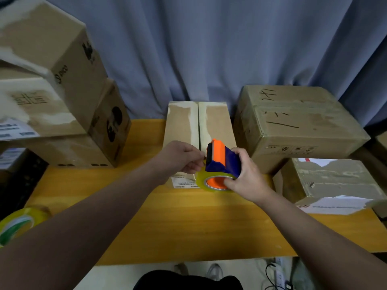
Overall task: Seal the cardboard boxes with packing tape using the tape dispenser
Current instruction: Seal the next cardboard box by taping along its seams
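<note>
Tape dispenser, orange and blue, sits in my right hand, just above the near end of the middle box. My fingers wrap round its blue body, and my thumb curls at the orange core of the yellowish tape loaded in it. My left hand is just left of the dispenser, over that same near end of the box. Its thumb and fingers pinch the tape at the dispenser's front edge.

The middle box stands on the yellow table. Its two top flaps meet at a seam running away from me, with pale strips either side of the seam and a white label on its near face. Left of it rises a stack of boxes. Right of it sits a large box with black pen marks, and nearer me on that side is a smaller box with torn paper on top. Far to its left, at the table's near corner, lies a spare roll. Behind it hangs a blue curtain.
</note>
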